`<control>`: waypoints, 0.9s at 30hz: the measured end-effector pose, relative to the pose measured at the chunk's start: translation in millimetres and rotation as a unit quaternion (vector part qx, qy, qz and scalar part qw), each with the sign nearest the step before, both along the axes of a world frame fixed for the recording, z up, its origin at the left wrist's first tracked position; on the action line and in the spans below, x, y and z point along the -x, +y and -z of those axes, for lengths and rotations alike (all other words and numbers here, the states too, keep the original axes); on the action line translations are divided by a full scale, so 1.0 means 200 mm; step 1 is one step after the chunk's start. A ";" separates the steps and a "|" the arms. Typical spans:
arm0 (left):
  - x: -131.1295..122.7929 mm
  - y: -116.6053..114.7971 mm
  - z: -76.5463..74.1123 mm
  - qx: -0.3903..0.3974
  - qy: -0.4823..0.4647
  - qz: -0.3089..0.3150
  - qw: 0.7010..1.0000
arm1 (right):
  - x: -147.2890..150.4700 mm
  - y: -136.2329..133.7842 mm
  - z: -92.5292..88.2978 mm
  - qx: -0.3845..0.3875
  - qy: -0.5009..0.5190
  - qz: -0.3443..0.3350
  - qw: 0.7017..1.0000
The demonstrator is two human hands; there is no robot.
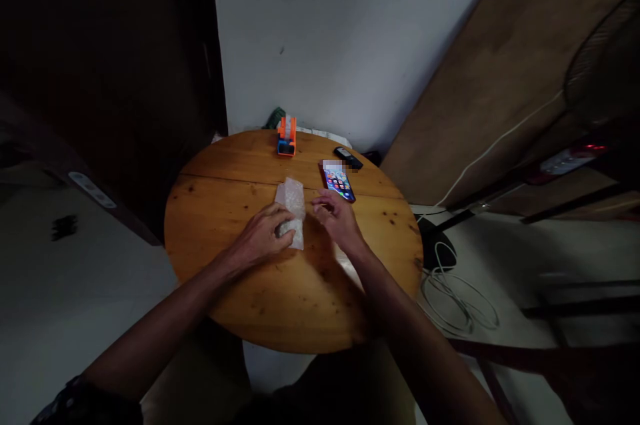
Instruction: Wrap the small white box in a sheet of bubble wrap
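Note:
A folded piece of bubble wrap (292, 197), whitish and see-through, lies on the round wooden table (295, 318). Over its left side rests my left hand (263, 233), thumb and fingers curved around the lower part and gripping it. Whether anything is wrapped inside, I cannot tell. Just right of the wrap hovers my right hand (339, 217), its fingers loosely bent and apart, with nothing visible in them. Close beyond that hand lies a smartphone (338, 181) with a lit screen full of app icons, part of it pixelated.
An orange and blue tape dispenser (287, 137) stands at the table's far edge. Behind the phone lies a small black device (349, 157). A pale wall (320, 38) rises behind the table. Coiled cable (463, 308) lies on the floor at right, below a fan (600, 58).

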State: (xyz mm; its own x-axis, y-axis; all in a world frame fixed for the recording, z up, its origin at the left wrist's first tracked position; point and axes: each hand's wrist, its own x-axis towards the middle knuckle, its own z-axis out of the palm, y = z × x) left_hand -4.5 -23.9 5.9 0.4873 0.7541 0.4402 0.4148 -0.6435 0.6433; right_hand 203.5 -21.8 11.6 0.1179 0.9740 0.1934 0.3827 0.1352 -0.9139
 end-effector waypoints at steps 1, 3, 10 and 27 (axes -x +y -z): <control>0.00 0.00 0.00 -0.001 -0.001 -0.001 1.000 | -0.01 0.02 -0.01 0.041 0.014 0.018 0.999; 0.00 0.00 0.01 -0.002 -0.003 -0.003 1.000 | 0.00 0.07 -0.02 0.114 0.041 0.030 0.992; 0.00 -0.01 0.00 -0.005 -0.008 0.001 1.000 | 0.10 0.26 -0.08 0.199 0.063 0.023 0.978; 0.00 -0.01 -0.03 0.058 0.017 -0.012 0.998 | 0.14 0.31 -0.10 0.104 0.135 -0.105 0.980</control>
